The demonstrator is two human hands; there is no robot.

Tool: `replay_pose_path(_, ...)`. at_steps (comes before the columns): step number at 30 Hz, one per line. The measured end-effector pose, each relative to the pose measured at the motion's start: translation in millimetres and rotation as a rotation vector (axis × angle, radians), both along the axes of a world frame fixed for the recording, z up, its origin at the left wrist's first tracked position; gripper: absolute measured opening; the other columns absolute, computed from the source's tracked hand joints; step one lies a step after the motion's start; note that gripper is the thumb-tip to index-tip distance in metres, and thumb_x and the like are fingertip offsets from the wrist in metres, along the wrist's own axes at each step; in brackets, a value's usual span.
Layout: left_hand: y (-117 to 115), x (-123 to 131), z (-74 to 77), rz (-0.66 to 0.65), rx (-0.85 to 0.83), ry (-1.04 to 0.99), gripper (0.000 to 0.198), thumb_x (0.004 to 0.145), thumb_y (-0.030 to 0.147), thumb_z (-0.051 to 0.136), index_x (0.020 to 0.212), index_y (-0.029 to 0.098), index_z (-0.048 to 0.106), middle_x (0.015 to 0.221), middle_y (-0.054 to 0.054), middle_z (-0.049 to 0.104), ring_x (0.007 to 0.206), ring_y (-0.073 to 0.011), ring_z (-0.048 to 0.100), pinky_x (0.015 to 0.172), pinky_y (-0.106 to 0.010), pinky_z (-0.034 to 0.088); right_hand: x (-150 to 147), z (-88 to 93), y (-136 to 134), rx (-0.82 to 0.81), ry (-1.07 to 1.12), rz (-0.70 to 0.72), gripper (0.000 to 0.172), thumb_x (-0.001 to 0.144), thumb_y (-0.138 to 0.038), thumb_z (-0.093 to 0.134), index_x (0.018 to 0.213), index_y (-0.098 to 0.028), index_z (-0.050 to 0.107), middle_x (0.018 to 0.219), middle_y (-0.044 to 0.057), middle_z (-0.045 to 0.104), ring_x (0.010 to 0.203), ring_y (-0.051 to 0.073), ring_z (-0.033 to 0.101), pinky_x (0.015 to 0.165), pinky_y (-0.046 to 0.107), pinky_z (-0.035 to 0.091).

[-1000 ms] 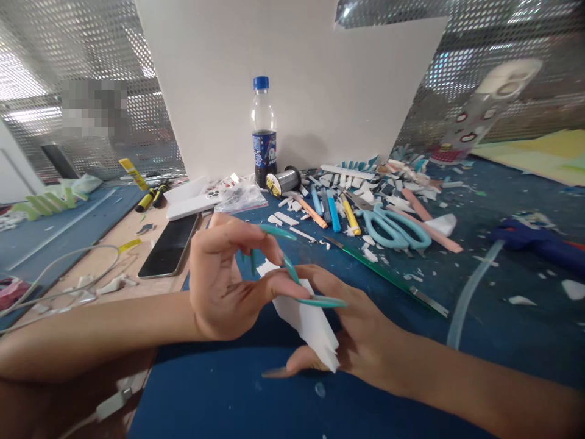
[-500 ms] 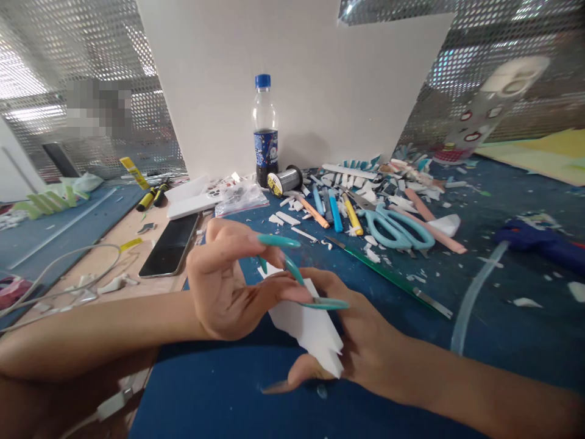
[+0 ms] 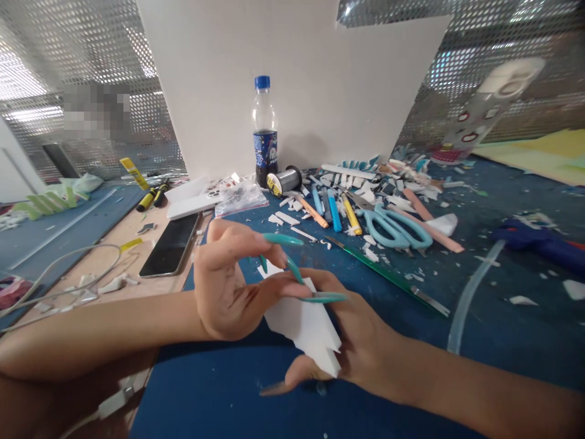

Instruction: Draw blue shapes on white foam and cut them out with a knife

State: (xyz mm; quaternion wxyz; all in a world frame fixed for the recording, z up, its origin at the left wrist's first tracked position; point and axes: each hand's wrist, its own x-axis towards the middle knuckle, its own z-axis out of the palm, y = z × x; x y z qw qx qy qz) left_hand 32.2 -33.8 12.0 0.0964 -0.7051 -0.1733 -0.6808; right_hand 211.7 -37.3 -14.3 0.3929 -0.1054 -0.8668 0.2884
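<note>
A white foam piece (image 3: 303,325) with a jagged, stepped lower edge is held low over the blue mat (image 3: 219,396), between both hands. My right hand (image 3: 361,344) grips it from the right, thumb under its lower edge. My left hand (image 3: 228,286) is curled beside it, its thumb pressing on the top of the piece and its fingers bent over the upper corner. Both hands have long teal nails.
Behind the hands lie teal scissors (image 3: 393,227), a green-edged ruler (image 3: 388,275), coloured markers (image 3: 333,213), a wire spool (image 3: 284,181), foam scraps and a cola bottle (image 3: 264,133). A phone (image 3: 170,245) and cables lie left; a blue glue gun (image 3: 539,241) lies right.
The hands and the foam piece have shifted only slightly; the piece has turned a little in the grip.
</note>
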Motion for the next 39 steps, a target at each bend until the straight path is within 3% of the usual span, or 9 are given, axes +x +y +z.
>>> replay_pose_path(5,-2.1,-1.9,-1.0,-0.048,-0.080,0.017,0.058,0.074,0.026,0.086,0.126,0.025,0.058,0.073,0.006,0.064,0.061,-0.0100,0.058,0.055,-0.029,0.046,1.7,3.7,1.6,0.045,-0.040,-0.041,0.060,0.082,-0.043,0.072,0.130,-0.021,0.043,0.129,0.010,0.061,0.116,0.020,0.063,0.096,0.028,0.054)
replay_pose_path(9,-4.0,-1.6,-0.2,-0.052,-0.157,0.016,0.058,0.077,0.031,0.085,0.128,0.031,0.057,0.069,0.008,0.068,0.056,-0.0134,0.051,0.053,-0.034,0.038,4.2,6.8,1.5,0.040,-0.095,-0.056,0.057,0.084,-0.040,0.071,0.128,-0.020,0.040,0.127,0.011,0.062,0.116,0.021,0.063,0.097,0.030,0.054)
replay_pose_path(14,-4.0,0.6,1.7,-0.063,-0.172,0.045,0.049,0.081,0.035,0.081,0.123,0.024,0.059,0.067,0.006,0.067,0.054,-0.0134,0.049,0.050,-0.036,0.034,2.7,5.2,1.1,0.026,-0.039,-0.041,0.064,0.081,-0.038,0.076,0.129,-0.022,0.037,0.128,0.010,0.062,0.118,0.020,0.062,0.101,0.028,0.052)
replay_pose_path(26,-6.8,5.0,7.3,0.115,0.026,0.013,0.044,0.084,0.029,0.078,0.124,0.026,0.060,0.058,0.006,0.061,0.059,-0.0155,0.052,0.046,-0.031,0.045,3.2,0.4,0.1,0.064,-0.031,-0.059,0.066,0.084,-0.043,0.071,0.135,-0.022,0.033,0.132,0.012,0.060,0.124,0.023,0.059,0.103,0.033,0.051)
replay_pose_path(33,-4.7,7.6,5.8,0.128,0.011,-0.011,0.016,0.084,0.026,0.075,0.096,0.025,0.065,0.055,0.007,0.061,0.055,-0.0148,0.051,0.046,-0.034,0.044,3.0,-1.6,0.3,0.056,-0.036,-0.055,0.073,0.082,-0.044,0.073,0.139,-0.022,0.031,0.132,0.013,0.059,0.123,0.024,0.060,0.100,0.033,0.053)
replay_pose_path(36,-5.3,8.9,5.9,0.122,0.024,-0.027,0.034,0.084,0.029,0.077,0.113,0.023,0.062,0.057,0.006,0.061,0.056,-0.0154,0.050,0.046,-0.034,0.041,2.5,-0.4,-0.3,0.066,-0.040,-0.066,0.071,0.084,-0.044,0.071,0.138,-0.022,0.031,0.130,0.012,0.061,0.122,0.023,0.061,0.100,0.033,0.053)
replay_pose_path(39,-6.7,10.1,5.6,0.166,0.028,-0.042,0.037,0.082,0.033,0.078,0.115,0.024,0.062,0.053,0.006,0.059,0.053,-0.0165,0.049,0.046,-0.035,0.038,2.5,0.2,-1.0,0.084,-0.046,-0.083,0.074,0.082,-0.043,0.073,0.140,-0.023,0.032,0.132,0.012,0.061,0.120,0.024,0.062,0.098,0.034,0.054)
